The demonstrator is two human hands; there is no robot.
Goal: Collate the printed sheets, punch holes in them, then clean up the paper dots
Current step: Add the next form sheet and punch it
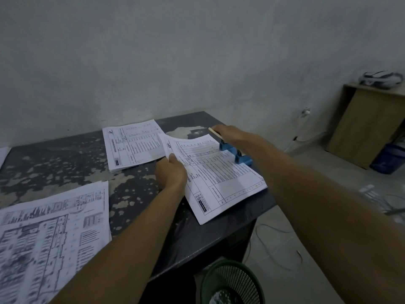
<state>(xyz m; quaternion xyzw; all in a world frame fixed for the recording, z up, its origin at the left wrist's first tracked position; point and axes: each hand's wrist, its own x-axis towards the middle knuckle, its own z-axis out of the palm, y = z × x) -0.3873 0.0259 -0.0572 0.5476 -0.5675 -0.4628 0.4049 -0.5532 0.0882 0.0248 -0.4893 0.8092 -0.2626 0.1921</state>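
Worn dark table (72, 159), paint flaked in pale patches, filling the lower left of the view under a grey wall.

At about 3 o'clock from the table's middle: blue hole punch (235, 153) near the right edge, lever pale on top. Right hand (230, 136) laid flat over that lever, fingers wrapped toward its far end, palm down on it; how hard it presses, cannot tell.

Fed into the punch from the 8 o'clock side: printed sheets (215, 174), a form with a table and a dark logo block, right long edge in the punch's slot, near corner hanging past the table's edge. Far corner curled up a little.

Left hand (172, 172) at 9 o'clock of those sheets, thumb on top and fingers beneath, pinching the left edge.

At 11 o'clock from the left hand: second stack of forms (131, 145), lying flat, squared up, just beside the held sheets, far corner of which overlaps it slightly.

At 7 o'clock, near the table's front edge: large drawing sheets (52, 233), floor-plan print, lying flat and well apart from the punch.

Below the table at 5 o'clock: green mesh waste basket (230, 284) on the floor, something pale inside.

At 2 o'clock, by the wall: wooden cabinet (368, 126).
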